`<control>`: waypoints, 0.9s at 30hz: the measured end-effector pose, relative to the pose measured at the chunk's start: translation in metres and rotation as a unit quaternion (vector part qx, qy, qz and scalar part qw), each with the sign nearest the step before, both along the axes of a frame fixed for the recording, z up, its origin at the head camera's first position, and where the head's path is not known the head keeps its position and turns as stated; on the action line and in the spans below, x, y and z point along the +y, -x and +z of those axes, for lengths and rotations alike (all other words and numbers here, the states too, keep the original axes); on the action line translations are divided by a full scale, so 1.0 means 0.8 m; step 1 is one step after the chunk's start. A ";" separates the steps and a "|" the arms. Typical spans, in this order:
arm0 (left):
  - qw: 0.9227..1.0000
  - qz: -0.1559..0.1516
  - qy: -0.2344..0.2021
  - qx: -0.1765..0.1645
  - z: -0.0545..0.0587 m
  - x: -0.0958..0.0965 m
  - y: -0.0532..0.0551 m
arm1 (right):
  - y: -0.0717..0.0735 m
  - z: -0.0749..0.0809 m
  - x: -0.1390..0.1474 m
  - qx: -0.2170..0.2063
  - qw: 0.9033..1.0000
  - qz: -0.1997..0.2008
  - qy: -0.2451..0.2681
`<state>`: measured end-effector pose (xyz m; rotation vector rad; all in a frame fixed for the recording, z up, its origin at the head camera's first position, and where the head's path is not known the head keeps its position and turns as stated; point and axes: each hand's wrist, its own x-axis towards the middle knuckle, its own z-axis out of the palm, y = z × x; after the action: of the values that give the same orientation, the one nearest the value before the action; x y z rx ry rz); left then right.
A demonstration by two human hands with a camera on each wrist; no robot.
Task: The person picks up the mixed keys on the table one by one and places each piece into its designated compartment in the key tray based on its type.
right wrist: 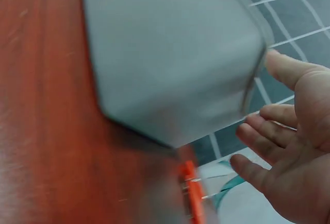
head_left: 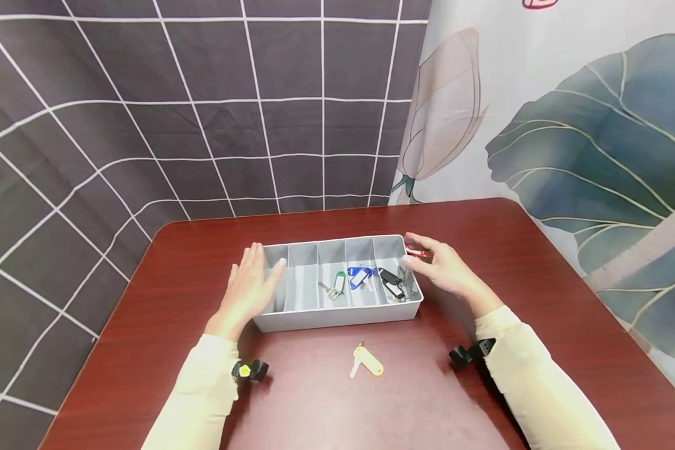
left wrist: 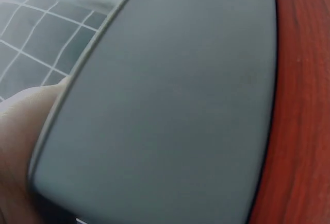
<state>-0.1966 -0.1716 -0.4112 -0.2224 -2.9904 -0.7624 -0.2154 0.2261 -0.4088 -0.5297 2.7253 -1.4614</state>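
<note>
A grey compartment tray [head_left: 337, 316] lies on the table between both hands. My left hand [head_left: 249, 290] rests against its left end, fingers straight along the outside and thumb extending over the leftmost compartment. At the right end is my right hand [head_left: 441, 269], thumb by the rim and fingers loosely spread in the right wrist view. Inside the tray, separate compartments hold a key with a green tag [head_left: 339, 280], blue key tags [head_left: 360, 277] and black key fobs [head_left: 392, 284]. A key with a yellow tag [head_left: 369, 361] lies in front of the tray.
Beside the tray's right end lies a small red thing [right wrist: 193, 193], partly hidden by the right hand in the head view and blurred. The reddish-brown table [head_left: 174, 300] has rounded far corners. Behind it hang a dark grid-patterned cloth [head_left: 219, 131] and a leaf-printed curtain [head_left: 613, 162].
</note>
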 end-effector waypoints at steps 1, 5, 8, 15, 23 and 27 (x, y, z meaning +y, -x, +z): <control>1.000 -0.002 0.000 0.001 0.001 -0.001 -0.001 | -0.002 0.004 0.000 0.002 1.000 -0.005 0.014; 1.000 -0.015 0.006 -0.005 0.005 -0.006 -0.004 | -0.011 0.022 -0.003 -0.006 0.997 -0.020 0.070; 1.000 -0.019 0.015 -0.009 0.006 -0.010 -0.003 | -0.020 0.036 -0.011 0.015 0.998 -0.020 0.063; 0.999 -0.026 0.021 -0.015 0.006 -0.013 -0.003 | -0.057 0.075 -0.047 0.090 0.995 0.038 0.009; 0.999 -0.025 0.025 -0.025 0.003 -0.013 -0.001 | -0.060 0.050 -0.065 0.140 0.982 0.124 0.002; 0.999 -0.025 0.027 -0.023 0.003 -0.013 0.001 | -0.062 0.039 -0.073 0.153 0.973 0.170 -0.014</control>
<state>-0.1971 -0.1819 -0.4090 -0.2860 -3.0620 -0.7008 -0.1654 0.1678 -0.3780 -1.2422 2.6722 -1.3471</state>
